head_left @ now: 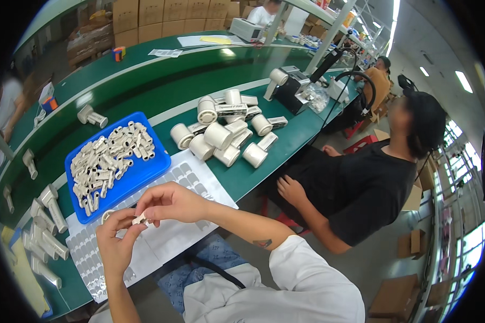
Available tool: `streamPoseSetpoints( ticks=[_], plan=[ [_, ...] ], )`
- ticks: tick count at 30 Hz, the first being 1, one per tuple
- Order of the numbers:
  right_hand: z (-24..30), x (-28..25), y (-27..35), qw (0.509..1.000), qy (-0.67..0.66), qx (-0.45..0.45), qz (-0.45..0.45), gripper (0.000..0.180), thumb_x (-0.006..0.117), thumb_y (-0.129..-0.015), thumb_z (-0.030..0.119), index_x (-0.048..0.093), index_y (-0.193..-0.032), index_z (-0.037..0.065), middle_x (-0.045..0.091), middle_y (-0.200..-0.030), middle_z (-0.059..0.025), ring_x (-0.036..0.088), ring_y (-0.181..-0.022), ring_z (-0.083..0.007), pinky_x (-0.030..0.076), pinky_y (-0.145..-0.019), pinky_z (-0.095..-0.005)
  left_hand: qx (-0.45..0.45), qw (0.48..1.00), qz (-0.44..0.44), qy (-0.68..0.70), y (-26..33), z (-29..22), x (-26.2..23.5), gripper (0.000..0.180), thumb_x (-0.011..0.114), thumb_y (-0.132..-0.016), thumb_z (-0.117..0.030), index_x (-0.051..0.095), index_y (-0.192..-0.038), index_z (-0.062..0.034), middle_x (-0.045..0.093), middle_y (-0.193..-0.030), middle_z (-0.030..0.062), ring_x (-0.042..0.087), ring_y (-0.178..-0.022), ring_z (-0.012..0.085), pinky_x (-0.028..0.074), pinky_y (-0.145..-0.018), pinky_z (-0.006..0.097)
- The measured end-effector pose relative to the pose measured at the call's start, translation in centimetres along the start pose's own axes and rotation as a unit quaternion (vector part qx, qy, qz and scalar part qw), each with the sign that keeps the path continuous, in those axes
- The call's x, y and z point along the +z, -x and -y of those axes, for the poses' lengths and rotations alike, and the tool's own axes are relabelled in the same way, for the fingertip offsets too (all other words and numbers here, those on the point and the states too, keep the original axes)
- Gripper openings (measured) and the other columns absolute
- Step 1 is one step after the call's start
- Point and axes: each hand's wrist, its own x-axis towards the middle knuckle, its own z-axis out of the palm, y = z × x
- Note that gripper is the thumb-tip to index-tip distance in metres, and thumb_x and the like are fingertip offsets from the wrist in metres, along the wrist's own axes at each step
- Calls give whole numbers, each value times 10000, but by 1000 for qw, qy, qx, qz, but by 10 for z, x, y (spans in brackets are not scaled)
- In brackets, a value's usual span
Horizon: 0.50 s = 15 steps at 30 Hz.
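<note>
While the green workbench (234,178) carries a white sheet of grey stickers (167,245) beside a blue tray (159,166) heaped with small cream parts (105,160), your left hand (115,237) and right hand (173,203) meet above the sheet. Their fingers pinch nearly together on one cream piece (139,219).

Assembly factory: long green workbench (293,137), blue tray (153,171) of small parts (105,160), stacked cartons (170,16), seated worker (369,185).

Parts (110,156) in tray (155,163) — left of housing pile (219,135); bench (285,153) beneath.
</note>
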Motion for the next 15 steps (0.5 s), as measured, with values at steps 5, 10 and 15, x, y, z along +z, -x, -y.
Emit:
streamPoseSetpoints(
  ticks=[5, 10, 15],
  plan=[
    [5, 2, 7, 996, -75, -37, 2, 221, 627, -925, 66, 644, -1140, 14, 677, -982, -63, 655, -809, -127, 540, -684, -251, 65, 997, -39, 21, 3, 3, 11, 356, 731, -785, -7, 617, -1123, 13, 720, -874, 93, 678, -825, 138, 519, -680, 245],
    [8, 12, 2, 995, -89, -19, 38, 257, 628, -911, 19, 612, -1167, 30, 672, -1033, -81, 662, -899, -141, 551, -715, -272, 4, 994, -54, 100, 18, -12, 7, 371, 714, -800, 16, 608, -1156, 22, 692, -1025, 108, 677, -863, 159, 524, -740, 249],
    [-5, 5, 9, 995, -75, -51, 46, 257, 601, -943, 64, 593, -1191, -4, 657, -1087, -112, 660, -902, -180, 561, -738, -313, 94, 995, -38, 22, 16, -13, -1, 357, 759, -802, -31, 629, -1131, 20, 703, -1017, 103, 712, -840, 175, 526, -738, 266]
  ],
)
